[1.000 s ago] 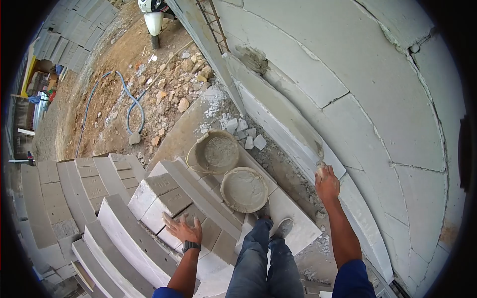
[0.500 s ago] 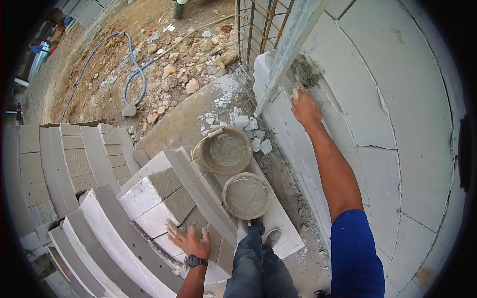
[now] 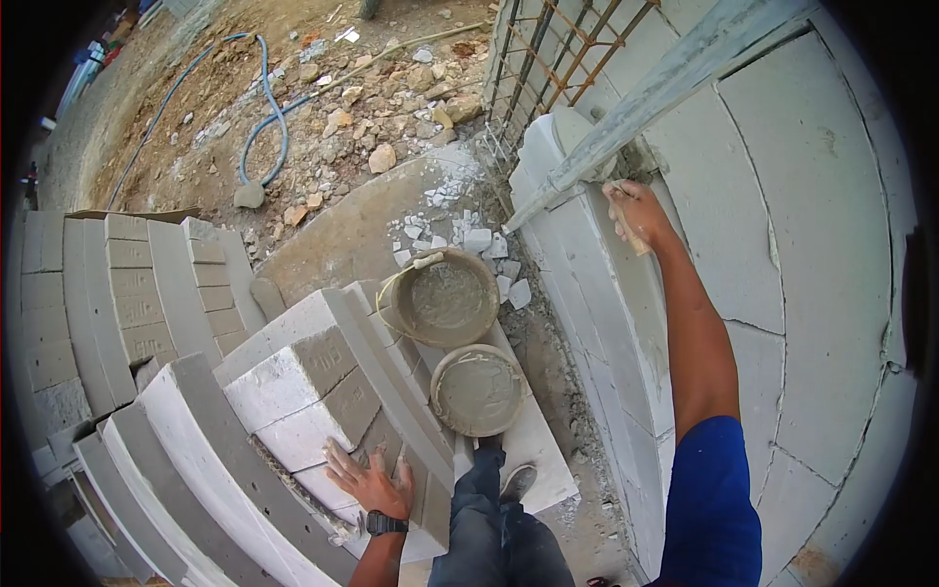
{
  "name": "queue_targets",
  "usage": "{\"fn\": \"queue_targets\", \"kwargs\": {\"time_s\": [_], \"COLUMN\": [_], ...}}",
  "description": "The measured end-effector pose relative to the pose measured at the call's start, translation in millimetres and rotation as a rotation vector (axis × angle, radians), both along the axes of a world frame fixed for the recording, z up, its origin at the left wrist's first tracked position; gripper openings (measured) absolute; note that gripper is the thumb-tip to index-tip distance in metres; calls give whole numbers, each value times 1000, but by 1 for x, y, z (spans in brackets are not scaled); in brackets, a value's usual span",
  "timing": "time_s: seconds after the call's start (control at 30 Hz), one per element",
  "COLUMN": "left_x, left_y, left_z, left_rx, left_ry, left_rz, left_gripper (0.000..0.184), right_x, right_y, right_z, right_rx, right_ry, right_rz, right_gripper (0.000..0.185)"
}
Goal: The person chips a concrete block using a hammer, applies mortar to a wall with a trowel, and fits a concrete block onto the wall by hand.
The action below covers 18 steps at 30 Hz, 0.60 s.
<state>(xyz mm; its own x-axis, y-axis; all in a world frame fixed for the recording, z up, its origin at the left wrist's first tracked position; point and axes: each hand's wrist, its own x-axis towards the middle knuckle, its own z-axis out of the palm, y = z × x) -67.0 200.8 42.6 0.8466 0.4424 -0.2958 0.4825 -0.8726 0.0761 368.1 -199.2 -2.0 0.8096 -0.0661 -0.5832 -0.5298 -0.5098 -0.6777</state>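
Observation:
My right hand point(image 3: 641, 215) is closed round the pale wooden handle of a trowel point(image 3: 634, 238). Its blade is hard to make out beside the grey mortar point(image 3: 636, 161) at the wall's end. Below the hand runs the top of a low course of light blocks point(image 3: 621, 279), next to the taller block wall point(image 3: 812, 157). My left hand point(image 3: 380, 486), a watch on its wrist, lies with fingers spread on a stack of pale blocks point(image 3: 303, 391). Between the hands stand two buckets of wet mortar, one with a handle point(image 3: 491, 284) and one nearer my legs point(image 3: 435, 396).
A slanted metal bar point(image 3: 665, 103) crosses close above my right hand. Behind it rises a rusty rebar cage point(image 3: 577, 49). More blocks point(image 3: 127, 293) are stacked at left. Broken block pieces point(image 3: 477, 242) litter the ground, and a blue hose point(image 3: 279, 112) lies on rubble.
My right hand has drawn back slightly from the wall's end and turned, so the wooden handle now shows. My left hand stays on the blocks. The view has shifted a little.

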Motion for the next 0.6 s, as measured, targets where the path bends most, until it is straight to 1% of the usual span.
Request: {"fn": "queue_targets", "kwargs": {"time_s": [0.13, 0.37, 0.53, 0.6], "left_x": [0, 1, 2, 1], "left_y": [0, -1, -2, -2], "left_z": [-1, -3, -1, -2], "left_rx": [3, 17, 22, 22], "left_ry": [-3, -21, -22, -21], "left_rz": [2, -3, -7, -10], "left_gripper": [44, 44, 42, 42], "right_x": [7, 12, -17, -37], "right_y": [-13, -27, -33, -32], "right_z": [-4, -12, -12, -10], "right_rx": [32, 132, 237, 222], "right_ry": [99, 138, 186, 183], "right_rz": [53, -72, -132, -143], "right_gripper": [38, 38, 38, 37]}}
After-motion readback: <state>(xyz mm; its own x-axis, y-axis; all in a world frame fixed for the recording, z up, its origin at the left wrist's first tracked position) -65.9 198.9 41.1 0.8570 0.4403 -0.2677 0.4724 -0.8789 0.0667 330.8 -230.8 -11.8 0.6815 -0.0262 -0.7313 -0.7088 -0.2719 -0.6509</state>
